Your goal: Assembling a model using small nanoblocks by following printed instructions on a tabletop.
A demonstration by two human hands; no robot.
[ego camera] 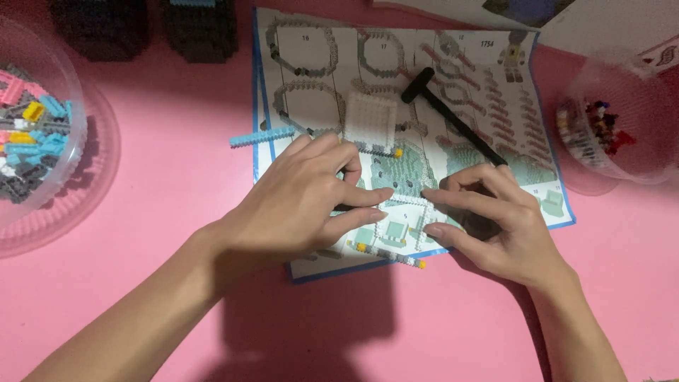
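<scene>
left hand (300,201) and right hand (495,219) are pressing down on the blue-edged printed paper instruction sheet (488,85), fingertips nearly meeting, apparently flattening it. whether they are pinching a piece, cannot tell. a white square brick plate (370,119) and black t-shaped plastic tool (453,117) are lying on the sheet just beyond.

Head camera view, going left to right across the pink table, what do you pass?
Clear tub of mixed bricks → light blue brick strip → left hand → right hand → clear tub of small dark and red pieces.

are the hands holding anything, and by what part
Cannot be told for sure. The left hand and right hand press fingertips onto the instruction sheet; something dark shows under the left fingers, but no clear grip on it.
</scene>
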